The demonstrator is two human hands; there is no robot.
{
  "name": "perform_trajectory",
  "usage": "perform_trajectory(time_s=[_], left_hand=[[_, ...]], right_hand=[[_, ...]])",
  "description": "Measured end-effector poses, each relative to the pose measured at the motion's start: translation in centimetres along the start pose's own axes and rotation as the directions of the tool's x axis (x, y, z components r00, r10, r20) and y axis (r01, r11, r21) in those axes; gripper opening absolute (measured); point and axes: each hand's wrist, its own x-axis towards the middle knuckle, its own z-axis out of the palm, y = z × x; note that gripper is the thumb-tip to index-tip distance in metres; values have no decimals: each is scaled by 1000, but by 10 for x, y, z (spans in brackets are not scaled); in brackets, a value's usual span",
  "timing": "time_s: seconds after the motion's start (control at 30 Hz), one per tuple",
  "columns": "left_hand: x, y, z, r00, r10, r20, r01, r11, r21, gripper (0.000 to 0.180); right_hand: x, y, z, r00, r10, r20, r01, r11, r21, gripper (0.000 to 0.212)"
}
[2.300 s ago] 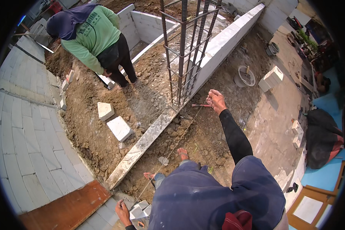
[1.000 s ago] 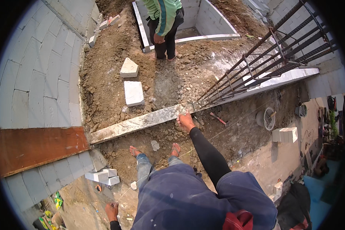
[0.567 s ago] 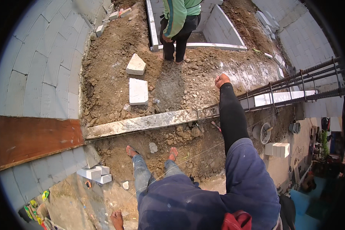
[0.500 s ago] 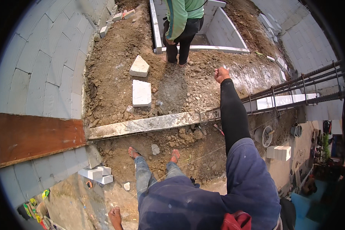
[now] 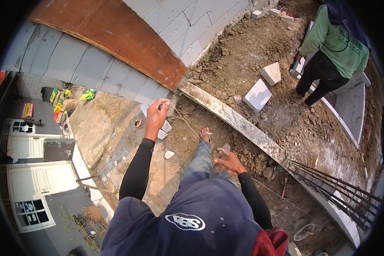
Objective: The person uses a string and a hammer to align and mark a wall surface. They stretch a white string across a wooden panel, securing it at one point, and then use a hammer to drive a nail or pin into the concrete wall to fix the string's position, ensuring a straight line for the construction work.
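string between two bare hands, over a dirt work site

lettering: a white oval emblem [image 5: 185, 222] with letters on the dark blue shirt [image 5: 222, 202]; dark print on the back of a co-worker's green top [image 5: 347, 51]; a small red-and-yellow sign [image 5: 27, 110], lettered, on the far wall at left.

string [image 5: 187, 122]: thin, pale; runs slantwise from the left fingertips down to the right hand, in front of the jeans, and on past the right sleeve toward a bucket [image 5: 304, 231].

left hand [image 5: 157, 112]: raised; thumb and fingertips pinched together on the string.

right hand [image 5: 229, 160]: lower, near the belly; thumb and forefinger a narrow gap apart, the string at their tips; whether they grip it, cannot tell.

surroundings: long narrow concrete beam [image 5: 234, 119], crossing the dirt beyond the hands; two pale blocks [image 5: 257, 95] on its far side, just beside each other; steel bar cage [image 5: 333, 187], at the beam's right end; red-handled tool [image 5: 284, 187], lying on the dirt.
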Motion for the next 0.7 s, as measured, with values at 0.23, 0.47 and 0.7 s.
perform_trajectory(time_s=[0.23, 0.47, 0.7], left_hand=[[-11, -66, -37, 961, -73, -267, 77, 997, 5, 24], [13, -63, -62, 895, -113, -432, 112, 993, -29, 26], [-7, -134, -98, 883, -145, -446, 216, 970, 112, 23]], right_hand=[[-80, 54, -42, 965, 260, 34, -263, 957, 124, 45], [-94, 187, 7, 981, 139, -137, -173, 946, -273, 68], [-94, 164, 35, 943, 173, -283, -57, 925, 375, 23]])
